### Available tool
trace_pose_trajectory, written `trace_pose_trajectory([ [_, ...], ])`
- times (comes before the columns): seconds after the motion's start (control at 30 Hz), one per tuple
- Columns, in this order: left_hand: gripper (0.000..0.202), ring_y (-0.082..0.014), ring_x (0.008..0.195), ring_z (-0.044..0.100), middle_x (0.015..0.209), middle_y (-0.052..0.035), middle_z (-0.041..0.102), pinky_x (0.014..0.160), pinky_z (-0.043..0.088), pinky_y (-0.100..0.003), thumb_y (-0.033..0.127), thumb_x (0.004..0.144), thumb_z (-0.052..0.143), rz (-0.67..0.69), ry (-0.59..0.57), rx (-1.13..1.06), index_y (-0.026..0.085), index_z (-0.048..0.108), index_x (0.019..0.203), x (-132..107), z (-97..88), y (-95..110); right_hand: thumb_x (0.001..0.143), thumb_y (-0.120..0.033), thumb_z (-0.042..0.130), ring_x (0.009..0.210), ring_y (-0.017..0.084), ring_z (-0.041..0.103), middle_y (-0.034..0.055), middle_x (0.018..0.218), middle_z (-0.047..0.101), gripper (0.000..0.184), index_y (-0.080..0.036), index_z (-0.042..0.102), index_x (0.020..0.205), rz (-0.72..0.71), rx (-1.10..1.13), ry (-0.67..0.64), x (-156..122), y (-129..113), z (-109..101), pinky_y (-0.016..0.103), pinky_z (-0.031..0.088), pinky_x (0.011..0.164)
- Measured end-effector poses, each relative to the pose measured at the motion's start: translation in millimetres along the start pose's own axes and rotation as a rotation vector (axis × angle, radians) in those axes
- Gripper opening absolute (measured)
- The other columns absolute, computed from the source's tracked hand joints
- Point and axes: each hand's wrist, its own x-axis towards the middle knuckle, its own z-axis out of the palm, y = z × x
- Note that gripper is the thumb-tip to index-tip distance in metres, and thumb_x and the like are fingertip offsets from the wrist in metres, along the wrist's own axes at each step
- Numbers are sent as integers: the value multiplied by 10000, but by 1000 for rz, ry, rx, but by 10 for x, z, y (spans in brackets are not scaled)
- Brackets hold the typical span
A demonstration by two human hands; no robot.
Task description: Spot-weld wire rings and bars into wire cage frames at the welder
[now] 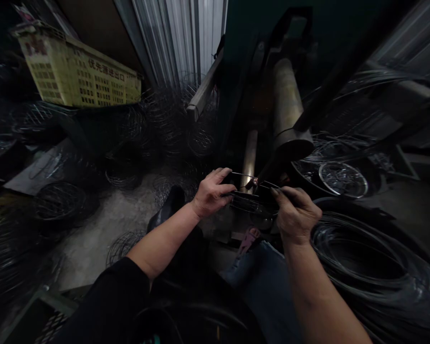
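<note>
My left hand point(214, 192) is closed, with thumb and fingers pinching the left side of a thin wire frame point(244, 208). On the frame's right side, my right hand point(296, 210) pinches it between thumb and bent fingers. Between my hands the wire meets the end of a lower brass-coloured rod point(249, 160) on a machine, by a small copper-coloured tip. Above it juts a thicker metal cylinder point(288, 102). Much of the wire frame is lost in shadow, so its full shape is hard to make out.
A yellow plastic crate point(82, 71) rests on a dark bin at the upper left. Round wire pieces point(59, 203) lie in heaps on the left floor. A large wire coil point(361, 258) sits close by my right forearm. A dark bar point(344, 71) slants down to the cylinder.
</note>
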Motion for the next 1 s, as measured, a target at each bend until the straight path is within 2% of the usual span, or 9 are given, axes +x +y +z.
trace_pose_trajectory([
  [0.3, 161, -283, 1201, 574, 1319, -148, 584, 1062, 437, -464, 230, 769, 678, 17, 15, -20, 185, 750, 906, -14, 31, -39, 716, -319, 755, 606, 138, 535, -8, 660, 579, 155, -188, 673, 700, -22, 71, 33, 10, 59, 43, 276, 419, 582],
  [0.47, 170, -249, 1188, 583, 1316, -119, 588, 1027, 476, -424, 238, 788, 653, -8, 16, -40, 197, 736, 931, 26, 48, -65, 716, -383, 750, 624, 145, 545, 0, 677, 580, 214, -187, 674, 677, 30, 41, 16, 6, 82, 62, 290, 445, 610],
  [0.53, 275, -265, 1241, 544, 1322, -132, 582, 1061, 445, -452, 235, 774, 669, 18, 61, -26, 184, 711, 1041, 16, -2, -23, 717, -417, 739, 675, 161, 581, 11, 721, 608, 237, -187, 684, 717, 68, 44, 11, -1, 126, 15, 310, 480, 664],
  [0.6, 428, -295, 1305, 477, 1336, -151, 568, 1097, 398, -490, 250, 741, 715, 11, 178, 4, 161, 666, 1157, -65, -55, 83, 702, -425, 744, 795, 189, 624, 27, 832, 651, 258, -193, 700, 807, 101, 90, 47, -14, 220, -94, 347, 506, 761],
  [0.7, 455, -276, 1204, 550, 1222, -128, 638, 1067, 427, -473, 286, 717, 758, -170, 304, -55, 169, 672, 1147, -321, 12, 349, 620, -381, 800, 964, 235, 633, 65, 1024, 675, 317, -199, 713, 865, 216, 228, -11, -38, 460, -329, 392, 509, 844],
  [0.77, 387, -215, 1016, 637, 1076, -83, 689, 971, 504, -405, 293, 724, 756, -412, 237, -274, 186, 690, 1090, -499, 223, 539, 558, -356, 831, 937, 250, 645, 91, 1014, 689, 320, -181, 721, 802, 356, 313, -114, -51, 644, -459, 408, 522, 821],
  [0.83, 482, -190, 935, 656, 1062, -75, 690, 893, 538, -359, 296, 675, 796, -710, 196, -593, 170, 658, 1120, -590, 533, 686, 501, -341, 850, 875, 247, 653, 96, 940, 702, 309, -167, 718, 721, 459, 348, -135, -56, 795, -522, 419, 528, 809],
  [0.9, 609, -183, 952, 652, 1105, -81, 678, 883, 534, -337, 286, 620, 833, -907, 246, -847, 159, 602, 1169, -557, 843, 773, 446, -310, 865, 856, 235, 649, 89, 911, 703, 300, -167, 713, 662, 489, 354, -99, -48, 883, -528, 410, 526, 816],
  [1.0, 630, -167, 965, 641, 1093, -75, 675, 907, 507, -314, 236, 543, 860, -1001, 421, -1074, 155, 587, 1105, -346, 1128, 828, 416, -276, 868, 829, 214, 639, 79, 888, 695, 279, -176, 721, 631, 500, 357, -101, -36, 889, -515, 372, 529, 773],
])
